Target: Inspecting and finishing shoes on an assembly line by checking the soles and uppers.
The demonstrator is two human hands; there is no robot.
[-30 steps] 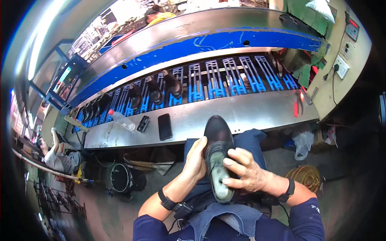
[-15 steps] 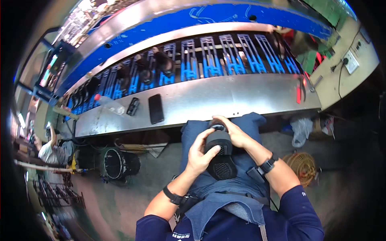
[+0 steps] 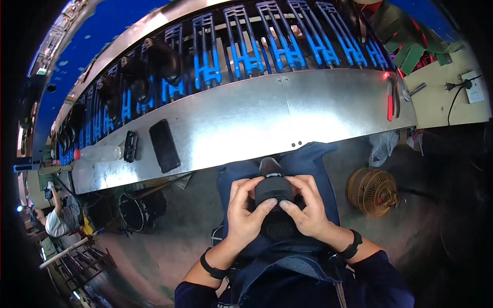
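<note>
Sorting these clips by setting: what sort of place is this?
Probably a shoe workshop or factory: dark shoes sit along a row of blue frames beyond a metal bench, and the hands hold another shoe.

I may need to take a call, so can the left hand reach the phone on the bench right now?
Probably, once free: the left hand is holding the shoe, but the phone lies uncovered near the front edge of the bench, with nothing visible between.
</note>
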